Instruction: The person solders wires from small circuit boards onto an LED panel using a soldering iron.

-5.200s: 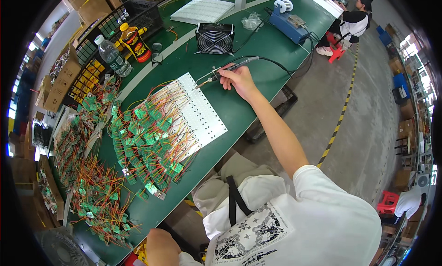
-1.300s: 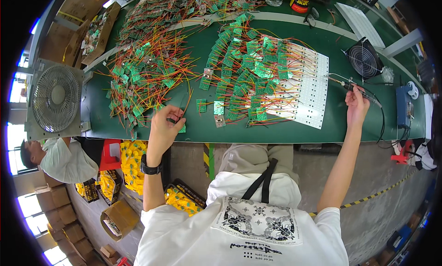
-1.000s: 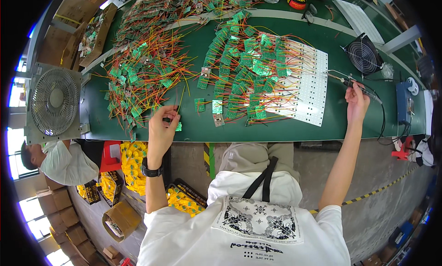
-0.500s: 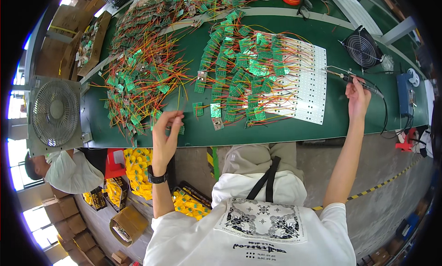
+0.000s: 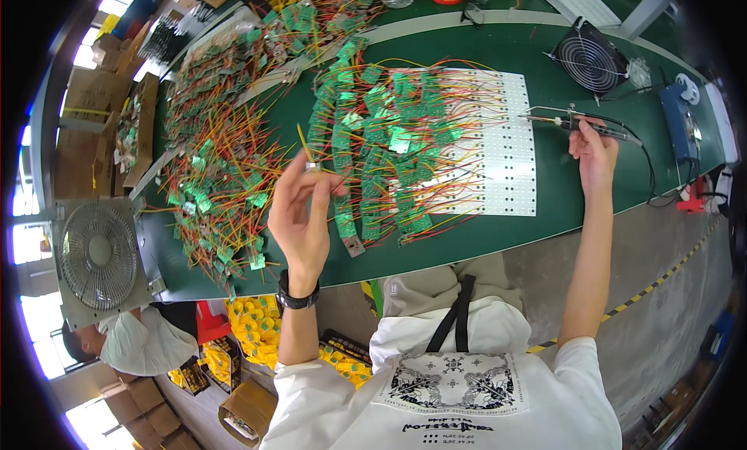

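Observation:
My left hand is raised over the near part of the bench, its fingers pinching a small wired circuit board; a yellow wire sticks up from it and the fingers cover most of the rest. In my right hand is a soldering iron with a thin metal guide along it, its tip pointing left toward a white perforated board. Rows of green circuit boards with red and yellow wires lie between my hands, partly over the white board. Left of my left hand is a tangled heap of similar wired boards.
A black fan and a blue soldering station stand at the right of the green bench. A large grey fan is at the left edge. A person sits beyond it, near yellow parts in trays.
My left hand has moved up and right, away from the heap, with the small board in its fingers. My right hand still holds the iron. The whole view has shifted slightly.

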A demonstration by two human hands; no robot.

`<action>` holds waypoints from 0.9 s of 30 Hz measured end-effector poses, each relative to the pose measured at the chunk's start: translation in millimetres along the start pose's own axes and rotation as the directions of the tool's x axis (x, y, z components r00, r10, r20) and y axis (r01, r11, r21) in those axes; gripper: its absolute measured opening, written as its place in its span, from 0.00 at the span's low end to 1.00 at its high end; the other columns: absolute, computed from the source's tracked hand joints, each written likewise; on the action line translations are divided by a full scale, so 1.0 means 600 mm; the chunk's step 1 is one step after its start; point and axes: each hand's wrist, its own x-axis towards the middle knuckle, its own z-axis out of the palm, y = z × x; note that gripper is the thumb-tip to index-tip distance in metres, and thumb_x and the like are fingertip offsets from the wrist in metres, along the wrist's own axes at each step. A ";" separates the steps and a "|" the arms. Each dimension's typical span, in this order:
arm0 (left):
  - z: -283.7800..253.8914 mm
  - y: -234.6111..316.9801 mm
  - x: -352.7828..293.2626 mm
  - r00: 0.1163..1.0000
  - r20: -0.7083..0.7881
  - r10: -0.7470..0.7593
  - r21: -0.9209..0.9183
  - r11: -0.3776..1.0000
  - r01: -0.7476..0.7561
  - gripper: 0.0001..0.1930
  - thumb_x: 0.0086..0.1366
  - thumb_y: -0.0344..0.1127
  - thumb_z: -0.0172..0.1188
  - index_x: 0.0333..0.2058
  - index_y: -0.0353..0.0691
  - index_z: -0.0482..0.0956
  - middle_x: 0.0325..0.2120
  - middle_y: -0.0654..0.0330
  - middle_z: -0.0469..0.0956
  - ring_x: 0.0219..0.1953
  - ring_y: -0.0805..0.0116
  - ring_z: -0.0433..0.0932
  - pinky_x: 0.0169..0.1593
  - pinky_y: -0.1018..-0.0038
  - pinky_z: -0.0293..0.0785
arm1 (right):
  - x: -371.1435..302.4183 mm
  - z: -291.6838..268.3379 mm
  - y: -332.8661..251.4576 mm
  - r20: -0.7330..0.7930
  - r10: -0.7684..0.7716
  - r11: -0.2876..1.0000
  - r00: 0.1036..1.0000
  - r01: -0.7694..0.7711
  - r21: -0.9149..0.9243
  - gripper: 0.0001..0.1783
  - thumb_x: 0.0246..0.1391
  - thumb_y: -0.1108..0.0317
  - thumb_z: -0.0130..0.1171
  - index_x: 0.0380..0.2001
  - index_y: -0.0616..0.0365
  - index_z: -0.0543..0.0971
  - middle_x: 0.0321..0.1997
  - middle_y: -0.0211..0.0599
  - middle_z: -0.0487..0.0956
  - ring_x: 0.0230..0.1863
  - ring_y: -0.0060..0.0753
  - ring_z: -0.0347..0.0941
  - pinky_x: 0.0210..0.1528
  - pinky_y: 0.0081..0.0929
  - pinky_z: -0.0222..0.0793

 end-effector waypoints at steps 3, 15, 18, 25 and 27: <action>0.042 0.022 0.046 0.987 0.162 -0.001 -0.004 1.000 0.002 0.08 0.67 0.25 0.55 0.42 0.27 0.75 0.29 0.54 0.80 0.32 0.69 0.81 0.40 0.76 0.77 | -0.003 0.001 -0.003 -0.029 -0.019 1.000 0.999 0.019 0.018 0.12 0.56 0.70 0.59 0.41 0.66 0.79 0.24 0.36 0.78 0.19 0.21 0.70 0.21 0.16 0.59; 0.239 0.055 0.151 0.833 0.552 0.036 -0.218 0.971 0.102 0.08 0.70 0.30 0.53 0.37 0.30 0.77 0.23 0.62 0.76 0.20 0.79 0.72 0.25 0.82 0.69 | -0.001 0.028 -0.020 -0.006 0.157 0.987 0.988 -0.156 0.041 0.12 0.57 0.66 0.59 0.38 0.65 0.78 0.22 0.34 0.77 0.19 0.21 0.71 0.21 0.17 0.61; 0.262 0.019 0.150 0.729 0.683 0.049 0.021 0.996 -0.086 0.06 0.65 0.28 0.57 0.36 0.33 0.79 0.21 0.62 0.78 0.17 0.77 0.69 0.24 0.79 0.67 | -0.002 0.025 -0.005 -0.037 0.128 0.992 0.991 -0.127 0.024 0.11 0.56 0.69 0.59 0.39 0.66 0.77 0.22 0.35 0.77 0.17 0.21 0.70 0.19 0.17 0.60; 0.295 -0.051 0.115 0.665 0.701 0.256 0.158 0.854 -0.495 0.03 0.56 0.28 0.63 0.29 0.36 0.81 0.17 0.58 0.76 0.17 0.63 0.75 0.23 0.71 0.69 | 0.000 0.014 -0.007 0.022 0.136 0.991 0.991 -0.136 0.004 0.12 0.55 0.71 0.59 0.40 0.68 0.76 0.23 0.39 0.78 0.17 0.23 0.71 0.18 0.17 0.61; 0.298 -0.064 0.112 0.670 0.693 0.266 0.174 0.840 -0.513 0.03 0.54 0.27 0.64 0.29 0.37 0.82 0.16 0.60 0.75 0.16 0.64 0.74 0.22 0.72 0.69 | 0.004 0.011 -0.007 0.045 0.162 0.987 0.986 -0.161 -0.016 0.12 0.55 0.72 0.60 0.40 0.68 0.76 0.23 0.39 0.78 0.18 0.23 0.71 0.18 0.18 0.62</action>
